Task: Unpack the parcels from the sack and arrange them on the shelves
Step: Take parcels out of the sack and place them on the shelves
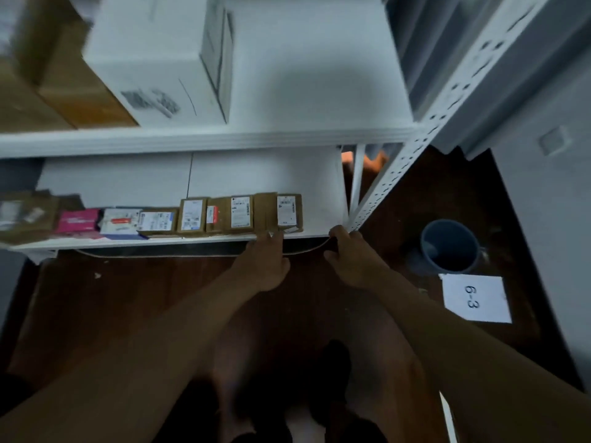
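Small brown parcels [224,215] with white labels stood in a row along the lower shelf [319,187], while both hands [265,260] [348,254] reached its edge, grip unclear.

We note a dark wooden floor [134,302] in front of the racking. On it, to the right, stands a blue bucket [449,246], upright and open at the top, close beside the perforated white upright [412,174]. Just nearer the camera than the bucket lies a white paper sign [475,297] reading "6-3", flat on the floor, its edge close to the bucket's base. A grey wall [540,193] runs along the right side, bearing a small square plate [553,140]. The frame is blurred towards the upper left.
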